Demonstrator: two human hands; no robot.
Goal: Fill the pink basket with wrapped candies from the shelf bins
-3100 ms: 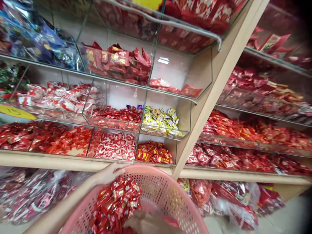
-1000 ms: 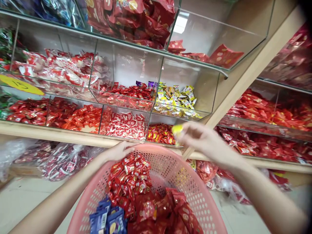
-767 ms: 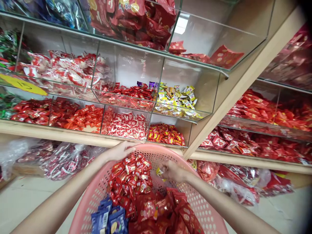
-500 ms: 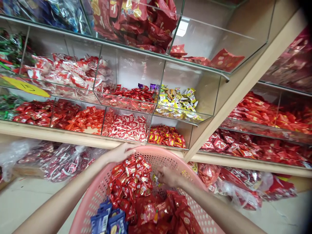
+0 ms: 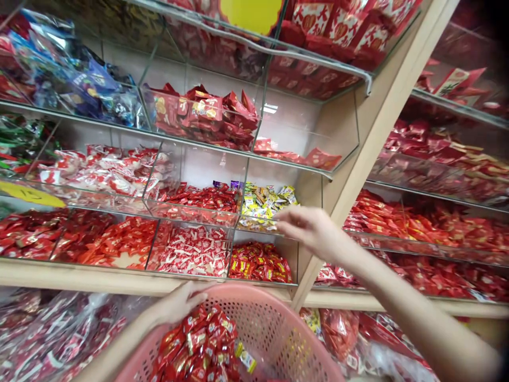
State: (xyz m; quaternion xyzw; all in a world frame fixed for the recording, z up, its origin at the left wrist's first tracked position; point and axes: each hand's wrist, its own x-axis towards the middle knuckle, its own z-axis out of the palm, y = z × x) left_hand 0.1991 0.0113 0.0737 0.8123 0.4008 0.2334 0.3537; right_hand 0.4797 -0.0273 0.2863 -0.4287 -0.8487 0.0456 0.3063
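Observation:
My left hand (image 5: 186, 301) grips the rim of a pink perforated plastic basket (image 5: 274, 318) at its far left side. Inside the basket is a heap of red-wrapped candies (image 5: 199, 345), with a yellow-and-white wrapped candy (image 5: 245, 358) lying beside the heap. My right hand (image 5: 304, 225) is raised in front of a clear shelf bin that contains yellow-and-white wrapped candies (image 5: 268, 199). Its fingers point left, loosely bent and a little apart, and nothing shows in them. The basket's near part is cut off by the frame.
Clear-fronted bins rise in tiers, with red-and-yellow candies (image 5: 260, 262) and pink-and-white candies (image 5: 194, 249) in the lowest row. A slanting wooden upright (image 5: 353, 185) divides the shelves on the right. Bagged candies (image 5: 342, 334) lie beneath the shelf ledge (image 5: 99, 278).
My right hand has left the basket and risen to the yellow candy bin. A yellow-and-white candy now shows in the basket. My left hand stays at the rim; the view has tilted up.

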